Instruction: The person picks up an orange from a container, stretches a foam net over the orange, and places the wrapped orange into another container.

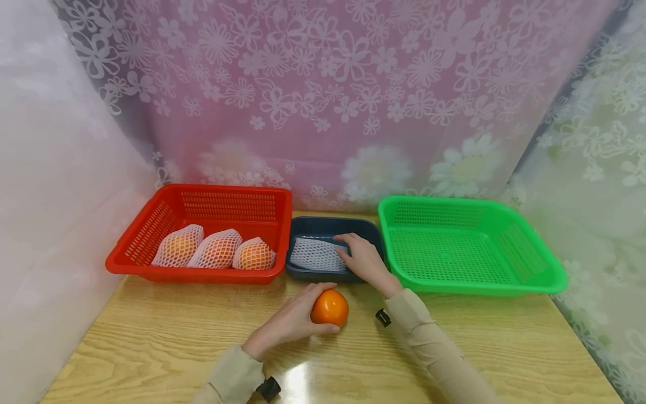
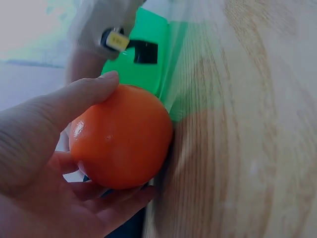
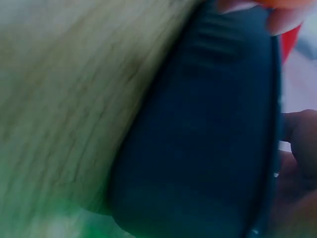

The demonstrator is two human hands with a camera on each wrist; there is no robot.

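Observation:
My left hand [image 1: 298,315] grips an orange [image 1: 330,308] close over the table, thumb on one side and fingers on the other. In the left wrist view the orange [image 2: 121,136] is smooth, shiny and bare. My right hand [image 1: 364,259] reaches into the small dark blue basket [image 1: 308,224], its thumb and fingers apart over the white foam net sleeves [image 1: 315,254] lying flat inside. The right wrist view shows mostly the blue basket's outer wall [image 3: 198,129], which hides part of the right hand [image 3: 302,163].
At the left stands a red basket [image 1: 202,275] with 3 oranges in white foam nets [image 1: 217,248]. A green basket [image 1: 474,287] is at the right, close to the blue one. Behind them hangs a pink flowered curtain [image 1: 323,140]. All the baskets sit on a wooden table [image 1: 166,331].

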